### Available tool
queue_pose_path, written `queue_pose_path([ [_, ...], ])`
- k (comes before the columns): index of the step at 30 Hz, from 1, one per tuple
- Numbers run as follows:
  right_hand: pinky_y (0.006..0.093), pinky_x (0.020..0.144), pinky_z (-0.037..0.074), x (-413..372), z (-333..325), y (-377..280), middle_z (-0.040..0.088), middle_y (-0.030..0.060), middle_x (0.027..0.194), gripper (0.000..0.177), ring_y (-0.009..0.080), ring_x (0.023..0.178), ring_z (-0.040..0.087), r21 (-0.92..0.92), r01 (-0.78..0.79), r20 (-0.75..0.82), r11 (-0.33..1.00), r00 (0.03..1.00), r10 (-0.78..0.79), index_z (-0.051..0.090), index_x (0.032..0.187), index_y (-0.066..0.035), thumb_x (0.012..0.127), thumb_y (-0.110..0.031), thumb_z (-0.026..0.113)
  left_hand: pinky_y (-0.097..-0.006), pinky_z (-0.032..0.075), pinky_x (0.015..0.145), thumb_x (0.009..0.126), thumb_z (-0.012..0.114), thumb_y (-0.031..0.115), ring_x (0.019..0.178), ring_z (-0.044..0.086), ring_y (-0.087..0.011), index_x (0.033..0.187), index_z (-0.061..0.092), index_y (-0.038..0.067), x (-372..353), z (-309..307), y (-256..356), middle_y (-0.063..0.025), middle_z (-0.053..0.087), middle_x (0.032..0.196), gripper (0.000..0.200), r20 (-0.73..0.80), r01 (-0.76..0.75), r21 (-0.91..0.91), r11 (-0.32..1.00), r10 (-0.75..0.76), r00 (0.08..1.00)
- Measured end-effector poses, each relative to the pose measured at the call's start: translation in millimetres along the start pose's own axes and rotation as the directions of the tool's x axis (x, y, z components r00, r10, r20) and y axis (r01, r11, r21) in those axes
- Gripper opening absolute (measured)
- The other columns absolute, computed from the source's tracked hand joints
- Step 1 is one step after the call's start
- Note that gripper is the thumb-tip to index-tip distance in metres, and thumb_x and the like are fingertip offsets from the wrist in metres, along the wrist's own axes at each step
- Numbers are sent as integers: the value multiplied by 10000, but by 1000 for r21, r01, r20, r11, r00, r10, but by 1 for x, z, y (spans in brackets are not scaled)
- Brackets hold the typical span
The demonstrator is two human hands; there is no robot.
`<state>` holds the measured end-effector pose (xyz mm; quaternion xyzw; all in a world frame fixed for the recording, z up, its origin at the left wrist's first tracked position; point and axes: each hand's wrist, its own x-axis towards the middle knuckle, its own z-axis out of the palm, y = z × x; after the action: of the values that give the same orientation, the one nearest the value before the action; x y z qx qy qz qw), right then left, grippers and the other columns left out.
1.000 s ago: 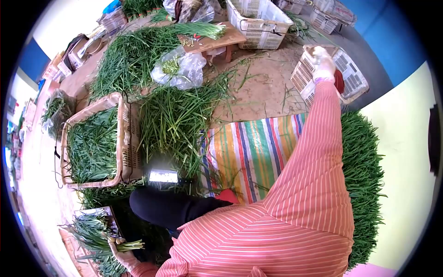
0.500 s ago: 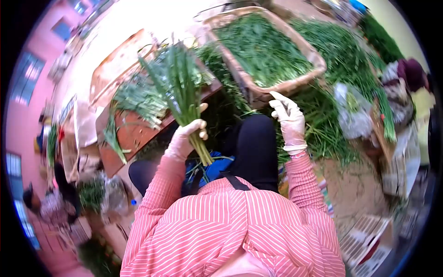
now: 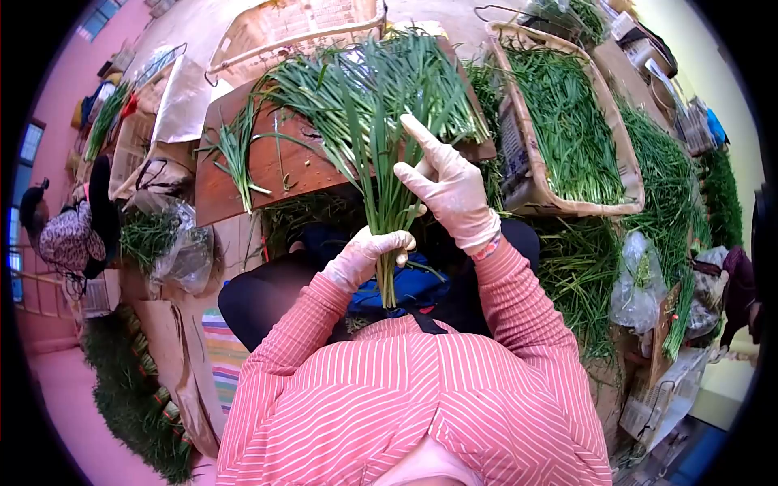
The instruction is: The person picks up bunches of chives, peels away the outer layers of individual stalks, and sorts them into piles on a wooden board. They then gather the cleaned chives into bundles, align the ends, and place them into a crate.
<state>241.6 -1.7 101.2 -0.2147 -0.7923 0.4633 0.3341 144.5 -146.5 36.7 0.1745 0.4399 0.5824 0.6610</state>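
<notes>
My left hand point(image 3: 374, 257), in a pale glove, is closed round the lower stems of a bunch of green chives point(image 3: 381, 190). The bunch stands nearly upright in front of my lap, leaf tips away from me and pale stem ends below my fist. Just right of its leaves is my right hand point(image 3: 448, 190), also gloved, with index finger stretched out and thumb apart. Nothing shows in that hand's grasp. Behind the bunch, more loose chives point(image 3: 324, 97) lie spread over a reddish-brown board point(image 3: 271, 154).
A plastic crate point(image 3: 559, 204) full of chives stands to the right, with heaps of greens point(image 3: 579, 259) around it. Beyond the board is another crate point(image 3: 304, 36). Tied bundles point(image 3: 138, 389) line the lower left. A person point(image 3: 69, 231) sits at the far left.
My right hand has moved from beside the crate to the bunch's leaves. My left hand still grips the bunch, now nearer the middle. The view has turned, showing more of the board.
</notes>
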Motion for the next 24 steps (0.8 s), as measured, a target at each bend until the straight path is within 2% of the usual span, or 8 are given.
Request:
queue_pose_path([
  [5, 322, 586, 491, 27, 24, -4, 620, 68, 717, 599, 217, 639, 616, -514, 189, 188, 837, 977, -105, 523, 1275, -136, 741, -337, 705, -226, 446, 588, 835, 638, 170, 618, 515, -84, 1318, 454, 41, -13, -29, -7, -20, 579, 816, 532, -47, 28, 109, 994, -23, 999],
  [6, 343, 661, 511, 32, 25, -16, 659, 110, 891, 570, 260, 794, 645, -557, 133, 244, 820, 970, 9, 541, 1249, -166, 755, -411, 684, -222, 441, 590, 845, 627, 176, 620, 511, -76, 1345, 431, 53, -16, -29, -3, -8, 580, 819, 551, -35, 1, 115, 993, 3, 999],
  [9, 355, 667, 509, 47, 38, -23, 667, 96, 868, 554, 273, 779, 646, -684, 153, 396, 714, 899, 187, 528, 1252, -166, 767, -393, 670, -220, 436, 591, 849, 621, 170, 627, 509, -74, 1337, 445, 62, -21, -42, -7, -6, 580, 820, 530, -90, 4, 193, 981, 14, 996],
  [13, 372, 662, 499, 59, 53, -6, 660, 104, 753, 308, 289, 738, 645, -648, 135, 502, 749, 816, 288, 684, 946, -107, 764, -354, 666, -213, 430, 591, 846, 611, 145, 618, 494, -75, 1341, 455, 83, -26, -54, -11, 3, 560, 792, 523, -109, 15, 196, 981, 6, 994],
  [14, 361, 654, 495, 60, 54, -6, 653, 103, 714, 276, 281, 720, 643, -616, 116, 484, 780, 836, 258, 701, 821, -83, 759, -350, 670, -213, 430, 591, 846, 611, 145, 618, 494, -75, 1341, 455, 83, -27, -58, -13, 3, 560, 792, 523, -114, 14, 190, 982, 7, 993],
  [16, 364, 665, 492, 65, 45, -1, 650, 122, 763, 269, 284, 724, 635, -522, 70, 368, 850, 918, 151, 691, 847, -80, 794, -340, 647, -209, 428, 588, 844, 600, 119, 595, 481, -75, 1347, 449, 88, -29, -67, -14, 6, 550, 778, 526, -127, 18, 220, 975, 10, 992],
  [21, 370, 648, 488, 77, -43, 40, 650, 132, 791, 301, 291, 719, 633, -571, -134, -266, 810, 964, -28, 667, 864, -64, 861, -356, 595, -203, 423, 583, 833, 602, 113, 585, 486, -74, 1340, 451, 72, -45, -79, -7, -5, 543, 766, 531, -141, 4, 64, 998, 5, 990],
  [24, 390, 786, 485, 62, -95, 64, 582, 158, 1109, 328, 320, 950, 587, -871, -377, -342, 314, 925, 164, 584, 1093, -80, 829, -272, 624, -210, 427, 566, 827, 611, 118, 575, 499, -82, 1331, 444, 48, -50, -88, -5, -24, 563, 786, 535, -194, -80, -80, 994, 64, 979],
])
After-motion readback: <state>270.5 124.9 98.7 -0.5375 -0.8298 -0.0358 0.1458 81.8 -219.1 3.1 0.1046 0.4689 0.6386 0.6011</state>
